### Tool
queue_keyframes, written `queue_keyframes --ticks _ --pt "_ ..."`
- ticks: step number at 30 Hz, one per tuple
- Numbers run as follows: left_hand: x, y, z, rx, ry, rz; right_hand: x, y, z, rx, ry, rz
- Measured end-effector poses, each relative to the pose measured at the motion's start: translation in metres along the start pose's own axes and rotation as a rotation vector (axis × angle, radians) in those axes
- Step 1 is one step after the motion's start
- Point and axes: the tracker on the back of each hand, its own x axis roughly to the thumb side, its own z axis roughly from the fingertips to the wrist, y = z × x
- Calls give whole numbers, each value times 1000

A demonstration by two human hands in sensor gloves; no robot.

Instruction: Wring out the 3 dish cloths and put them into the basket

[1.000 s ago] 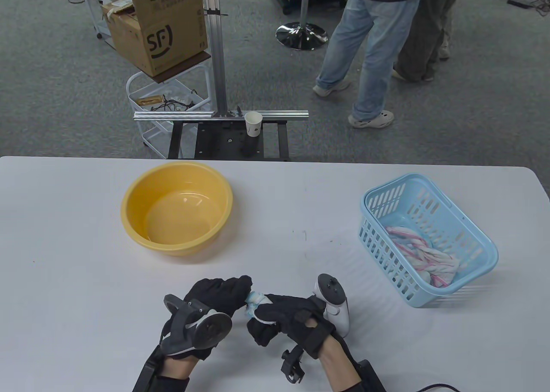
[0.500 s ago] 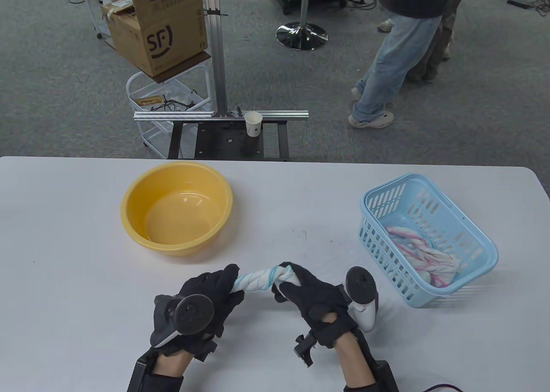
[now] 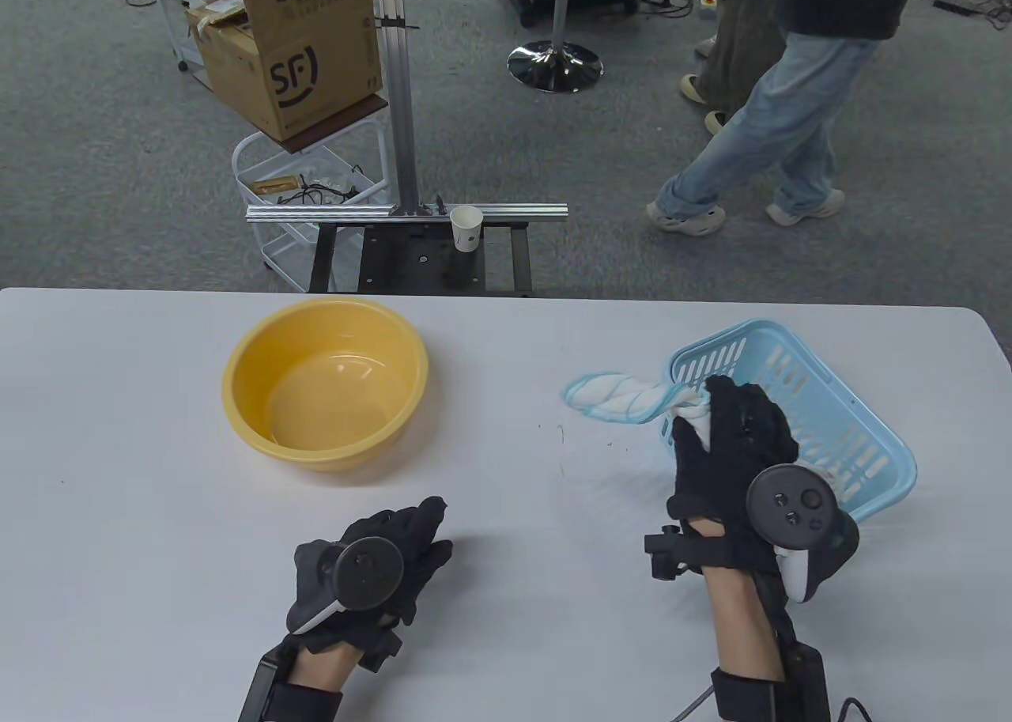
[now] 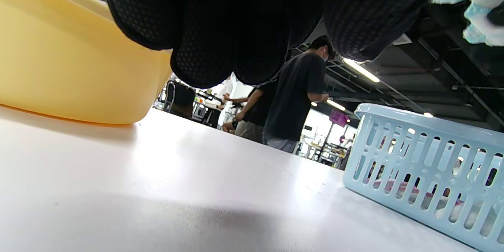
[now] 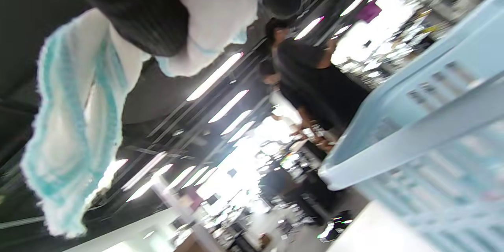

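The right hand (image 3: 731,453) is raised above the table (image 3: 118,453), its gloved fingers curled around one end of a white cloth with blue edging (image 3: 621,396). The free end of that cloth trails out to the left of the hand, hanging in the air over the table surface just beside the near-left corner of the light blue basket (image 3: 862,429). In the right wrist view the same cloth (image 5: 75,126) droops from the fingers (image 5: 149,27) in a loose twisted strip, with the basket wall (image 5: 425,126) close on the right. The hand itself sits over the basket's near-left side, hiding much of the interior.

The left hand (image 3: 379,568) rests low at the table, well apart from the right hand and to its left, fingers loosely extended and holding nothing. From the left wrist view its fingertips (image 4: 220,47) hang just over the bare tabletop.

Beyond the left hand, farther from the person, stands a yellow bowl (image 3: 326,382); it appears at the left edge of the left wrist view (image 4: 71,67). Through the basket's slotted side in that view, pink and white fabric (image 4: 397,191) shows lying inside. How many cloths are in there cannot be told.

Past the far table edge a paper cup (image 3: 466,228) stands on a metal frame, a cardboard box (image 3: 292,50) sits on a cart, and a person in jeans (image 3: 759,145) walks across the carpet.
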Motion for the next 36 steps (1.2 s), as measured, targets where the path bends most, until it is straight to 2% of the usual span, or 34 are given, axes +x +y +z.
queue_keyframes --ticks 3,7,11,13,33,36 --pt "0 -1 0 -13 -12 -18 -22 -9 -5 -95 142 33" --pt "-1 0 0 -13 -8 4 -51 -17 -5 -160 296 158" --pt "-1 1 0 -12 -10 17 -69 -17 -2 -137 387 282" --pt "0 1 0 -13 -13 14 -76 -14 -1 -77 432 314" --pt "-5 -2 0 -35 6 13 -51 11 1 16 262 380" --pt "-5 -2 0 -35 13 7 -41 15 1 17 195 384"
